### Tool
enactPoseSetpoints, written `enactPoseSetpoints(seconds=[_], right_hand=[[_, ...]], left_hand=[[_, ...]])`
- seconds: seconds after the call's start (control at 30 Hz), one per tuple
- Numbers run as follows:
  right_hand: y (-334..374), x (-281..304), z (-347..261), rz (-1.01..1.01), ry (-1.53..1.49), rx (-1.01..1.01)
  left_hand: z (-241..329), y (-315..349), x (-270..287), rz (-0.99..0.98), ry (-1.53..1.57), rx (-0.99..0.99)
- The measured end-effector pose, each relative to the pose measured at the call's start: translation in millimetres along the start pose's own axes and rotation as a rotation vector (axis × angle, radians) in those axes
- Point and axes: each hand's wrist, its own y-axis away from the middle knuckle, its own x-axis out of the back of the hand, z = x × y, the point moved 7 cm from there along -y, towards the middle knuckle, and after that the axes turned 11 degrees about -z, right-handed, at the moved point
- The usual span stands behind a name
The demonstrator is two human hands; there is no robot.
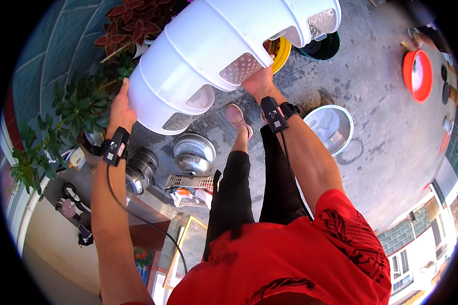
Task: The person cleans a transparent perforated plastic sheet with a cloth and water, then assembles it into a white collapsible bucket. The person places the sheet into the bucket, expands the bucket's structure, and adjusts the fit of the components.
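A long white plastic storage rack (188, 51) with stacked tiers, cut-out openings and perforated shelves is tilted across the upper part of the head view. My left hand (121, 108) presses against its lower left end, thumb up along the side. On the near edge, my right hand (258, 81) grips the rack beside one of the openings, its fingers partly hidden. Both my wrists carry black strapped devices with cables. The rack's far right end runs out of the picture at the top.
A metal basin (345, 133) of cloudy water stands right of my legs. Farther off are a red basin (417, 76), a yellow basin (282, 56) and a dark green tub (326, 47). Metal pots (141, 170), a steel bowl (194, 147), a crate (189, 182) and plants (81, 107) line the left.
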Motion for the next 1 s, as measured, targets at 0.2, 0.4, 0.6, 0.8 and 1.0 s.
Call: enactPoseSetpoints(seconds=[0.2,0.4,0.6,0.8,1.0], right_hand=[[15.7,-3.1,-4.1,-0.012,0.086,0.022],[10.5,1.5,-9.6,-0.127,-0.021,0.002],[-14.8,18.5,0.2,0.002,-0.07,-0.053],[-22.7,22.2,3.6,0.007,-0.103,-0.057],[-14.6,18.6,1.1,0.034,-0.121,0.001]], left_hand=[[-11.6,-4.9,6.4,0.0,0.056,0.054],[-12.7,-8.1,6.4,0.015,0.04,0.131],[-7.6,-5.5,4.5,-0.005,0.011,0.14],[-6.2,-7.0,4.1,0.053,0.011,0.135],[-18.4,-10.0,13.5,0.114,0.047,0.174]])
